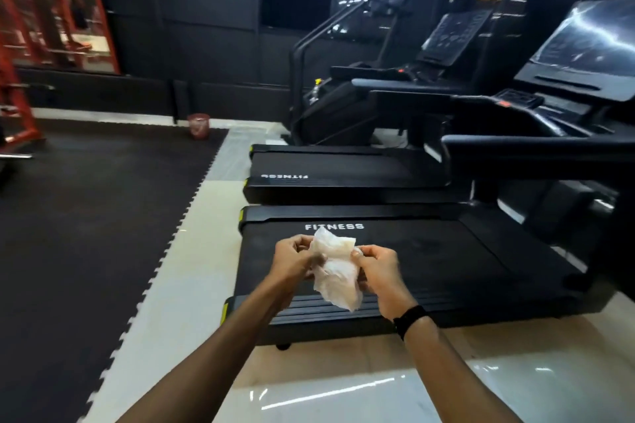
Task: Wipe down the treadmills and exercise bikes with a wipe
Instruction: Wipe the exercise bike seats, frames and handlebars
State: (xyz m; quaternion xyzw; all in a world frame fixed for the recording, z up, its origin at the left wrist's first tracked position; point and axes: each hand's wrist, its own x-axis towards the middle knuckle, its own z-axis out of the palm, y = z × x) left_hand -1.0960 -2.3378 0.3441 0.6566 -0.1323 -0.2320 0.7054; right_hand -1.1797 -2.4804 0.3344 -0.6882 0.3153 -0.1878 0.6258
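Your two forearms reached forward from the bottom of the view, the right one wearing a black wristband [410,319]. Your left hand [295,259] and right hand [379,269] met in front of you, each with fingers curled and pinching an edge of the crumpled white wipe [336,271], which hung between them with its long axis running roughly top to bottom. The wipe was held in the air above the rear end of the nearest treadmill [429,264], whose belt stretched away from you toward the right, the word FITNESS printed just beyond your hands. Neither hand was clearly nearer the belt; it lay directly below and ahead of both. A second treadmill [340,170] stood parallel just beyond the first. No wiping contact appeared to have begun.
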